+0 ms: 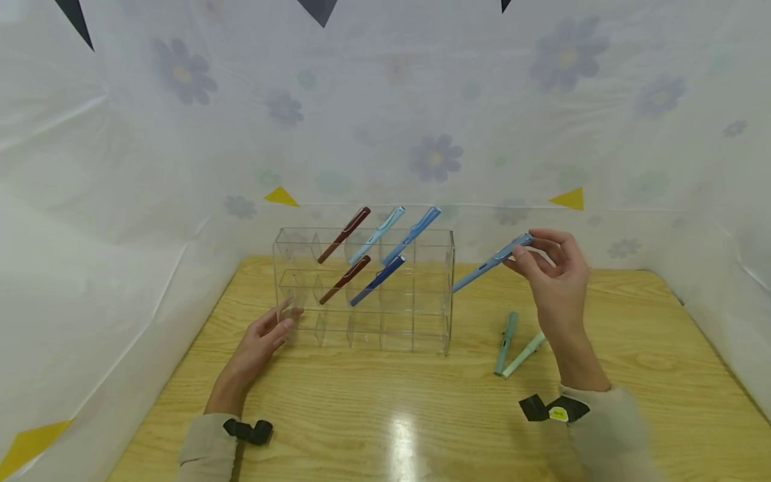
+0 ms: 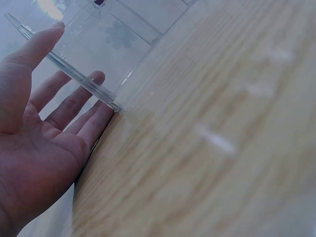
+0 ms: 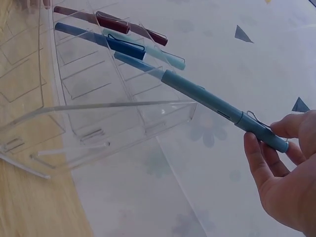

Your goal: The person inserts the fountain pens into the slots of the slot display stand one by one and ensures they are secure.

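Observation:
My right hand (image 1: pixel 557 281) pinches a grey-blue pen (image 1: pixel 489 263) near its clip end, in the air. The pen slants down left, its lower end by the right side of a clear pen stand (image 1: pixel 451 288). My left hand (image 1: pixel 255 351) holds the stand's left end, thumb in front and fingers around the edge. In the stand's top row lean a dark brown pen (image 1: pixel 343 235), a light blue pen (image 1: pixel 376 235) and a blue pen (image 1: pixel 411 237). Below them lean a dark red pen (image 1: pixel 345 280) and a dark blue pen (image 1: pixel 377 281).
A dark green pen (image 1: pixel 506 343) and a pale green pen (image 1: pixel 523 355) lie on the wooden table (image 1: pixel 337 415), right of the stand. A white flowered sheet (image 1: pixel 373 107) hangs behind and at both sides. Yellow triangles (image 1: pixel 569 199) mark it.

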Demonstrator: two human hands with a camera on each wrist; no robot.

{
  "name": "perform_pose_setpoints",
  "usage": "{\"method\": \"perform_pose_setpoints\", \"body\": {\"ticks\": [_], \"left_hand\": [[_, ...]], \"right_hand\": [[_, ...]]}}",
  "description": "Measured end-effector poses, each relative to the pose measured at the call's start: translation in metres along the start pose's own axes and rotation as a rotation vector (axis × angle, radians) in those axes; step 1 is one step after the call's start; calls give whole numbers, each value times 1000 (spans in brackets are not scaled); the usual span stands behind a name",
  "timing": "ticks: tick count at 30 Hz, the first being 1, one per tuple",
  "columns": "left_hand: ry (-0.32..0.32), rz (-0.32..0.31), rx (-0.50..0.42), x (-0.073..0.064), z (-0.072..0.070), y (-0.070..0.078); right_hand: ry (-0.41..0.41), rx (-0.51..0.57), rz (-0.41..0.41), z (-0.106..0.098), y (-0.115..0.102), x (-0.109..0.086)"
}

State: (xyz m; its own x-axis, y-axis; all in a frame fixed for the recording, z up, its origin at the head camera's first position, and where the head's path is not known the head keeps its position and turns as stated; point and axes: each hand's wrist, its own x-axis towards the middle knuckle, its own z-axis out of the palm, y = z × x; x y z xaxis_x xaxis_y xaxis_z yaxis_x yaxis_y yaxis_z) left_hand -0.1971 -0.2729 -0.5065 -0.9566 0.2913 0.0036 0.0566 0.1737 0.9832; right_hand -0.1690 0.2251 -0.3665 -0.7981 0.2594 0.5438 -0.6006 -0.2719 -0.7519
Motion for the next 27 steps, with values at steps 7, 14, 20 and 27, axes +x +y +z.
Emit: {"method": "perform_pose_setpoints", "body": {"ticks": [7, 14, 20, 27], "left_hand": [[3, 3, 9, 0, -2, -1], [-4, 11, 7, 2, -1, -2], [-7, 12, -19, 4, -2, -3], [-13, 22, -33, 3, -3, -4]], "right_hand": [[-18, -75, -13, 29, 9, 7], [-31, -139, -13, 47, 22, 9], [-61, -232, -12, 57, 32, 7], [-94, -361, -33, 68, 43, 4]]}}
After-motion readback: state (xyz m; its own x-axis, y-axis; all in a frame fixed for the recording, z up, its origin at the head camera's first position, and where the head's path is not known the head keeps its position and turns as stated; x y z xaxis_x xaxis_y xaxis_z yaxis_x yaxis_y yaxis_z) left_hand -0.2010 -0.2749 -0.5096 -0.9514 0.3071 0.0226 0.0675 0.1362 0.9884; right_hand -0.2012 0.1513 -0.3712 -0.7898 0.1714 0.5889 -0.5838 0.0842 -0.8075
